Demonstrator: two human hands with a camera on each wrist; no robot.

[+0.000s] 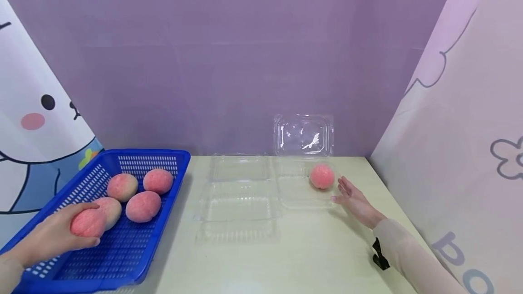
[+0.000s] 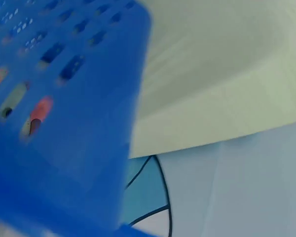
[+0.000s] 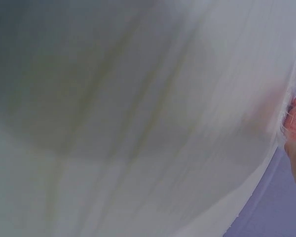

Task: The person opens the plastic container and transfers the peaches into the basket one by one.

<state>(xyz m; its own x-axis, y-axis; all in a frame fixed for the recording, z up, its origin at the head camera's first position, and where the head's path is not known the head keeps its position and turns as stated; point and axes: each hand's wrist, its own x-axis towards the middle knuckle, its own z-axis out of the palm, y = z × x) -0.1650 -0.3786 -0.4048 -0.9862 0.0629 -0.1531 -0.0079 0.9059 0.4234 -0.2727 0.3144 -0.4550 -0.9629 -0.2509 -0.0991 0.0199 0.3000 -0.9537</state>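
Observation:
In the head view my left hand (image 1: 55, 235) curls its fingers and thumb round a pink peach (image 1: 88, 223) over the blue basket (image 1: 143, 269). Several other peaches lie in the basket, one (image 1: 107, 212) right beside the held one. On the right, a peach (image 1: 322, 176) sits in a clear plastic clamshell box (image 1: 298, 198) whose lid (image 1: 303, 136) stands raised at the back. My right hand (image 1: 356, 201), fingers extended, is at the box's right edge, close to that peach. The left wrist view shows the basket's slotted wall (image 2: 98, 98); the held peach is hidden there.
A second clear clamshell box (image 1: 239, 203) lies with its lid (image 1: 240, 168) folded back, left of the first. The pale table (image 1: 310, 257) meets a purple backdrop (image 1: 229, 67). Printed panels stand left and right. A black clip (image 1: 381, 255) hangs at the right sleeve.

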